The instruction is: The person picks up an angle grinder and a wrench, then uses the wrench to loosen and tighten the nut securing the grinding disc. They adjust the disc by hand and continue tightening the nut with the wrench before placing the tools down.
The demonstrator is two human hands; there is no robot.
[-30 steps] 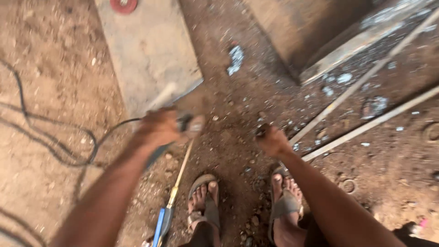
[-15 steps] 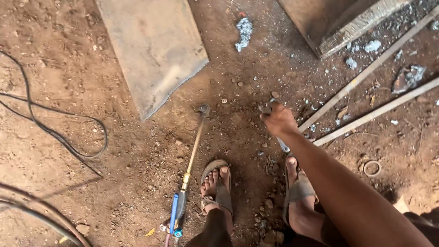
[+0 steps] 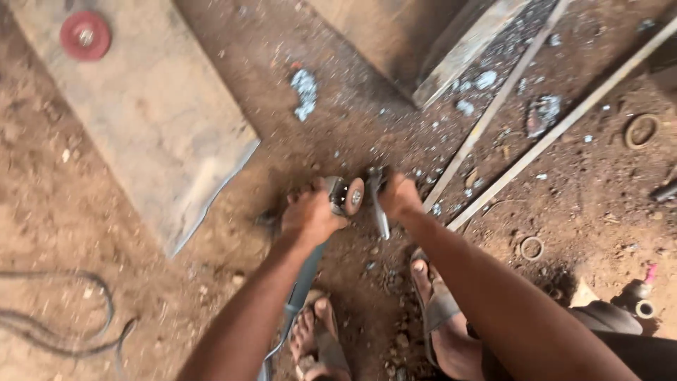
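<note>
My left hand (image 3: 308,214) grips the head of an angle grinder (image 3: 344,197), whose grey body and blue handle run back along my forearm toward my feet. My right hand (image 3: 399,195) holds a thin metal wrench-like tool (image 3: 377,206) against the grinder's small disc. Both hands are close together over the dirt floor, just in front of my sandalled feet (image 3: 321,339).
A flat metal plate (image 3: 151,113) lies at the left with a red disc (image 3: 85,35) on it. Two long metal bars (image 3: 564,123) run diagonally at the right. A black cable (image 3: 63,331) curls at the lower left. Metal rings (image 3: 640,129) and scraps litter the ground.
The grinder has been lifted off the ground into my left hand. My right hand has moved left to meet it and now holds a tool against the disc.
</note>
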